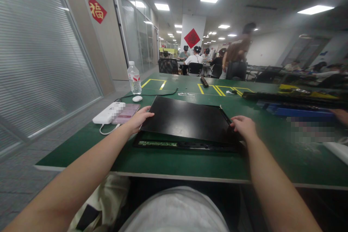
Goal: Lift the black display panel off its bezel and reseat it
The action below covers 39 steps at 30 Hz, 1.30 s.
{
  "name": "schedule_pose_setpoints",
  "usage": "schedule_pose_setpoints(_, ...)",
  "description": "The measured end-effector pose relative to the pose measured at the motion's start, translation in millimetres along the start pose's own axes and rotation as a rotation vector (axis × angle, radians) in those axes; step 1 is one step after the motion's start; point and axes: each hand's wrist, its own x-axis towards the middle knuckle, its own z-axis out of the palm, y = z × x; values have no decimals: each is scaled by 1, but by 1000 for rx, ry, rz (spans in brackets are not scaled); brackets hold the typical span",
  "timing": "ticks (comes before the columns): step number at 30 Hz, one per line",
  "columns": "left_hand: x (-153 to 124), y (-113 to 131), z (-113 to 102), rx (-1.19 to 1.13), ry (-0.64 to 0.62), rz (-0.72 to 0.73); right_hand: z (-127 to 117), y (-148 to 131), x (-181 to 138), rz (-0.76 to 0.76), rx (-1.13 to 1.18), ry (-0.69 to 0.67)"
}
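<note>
A flat black screen panel (185, 117) lies slightly askew over a black frame (209, 147) on the green table. Along the near side of the frame runs a green circuit board strip (157, 144). My left hand (140, 119) grips the panel's left edge, thumb on top, and that side looks lifted off the frame. At the opposite side my right hand (244, 126) has its fingers pinched at the frame's right edge. Its fingertips are partly hidden, and the panel covers most of the frame's inside.
Left on the green table (81, 148) are a white power bank (106, 113) with a cable, a phone (127, 112), a white oval object (137, 99) and a water bottle (134, 78). Dark strips and a blue piece (299, 110) lie right, near another person's hand (341, 116).
</note>
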Motion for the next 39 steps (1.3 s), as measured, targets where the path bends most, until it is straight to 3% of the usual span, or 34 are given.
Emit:
schedule_pose_setpoints(8, -1, -1, 0, 29, -15, 4, 0, -2, -1, 9, 7, -12)
schedule_pose_setpoints(22, 1, -1, 2, 62, 97, -43, 4, 9, 8, 7, 22, -25)
schedule_pose_setpoints(39, -1, 4, 1, 58, 30, 8, 4, 9, 9, 4, 30, -11)
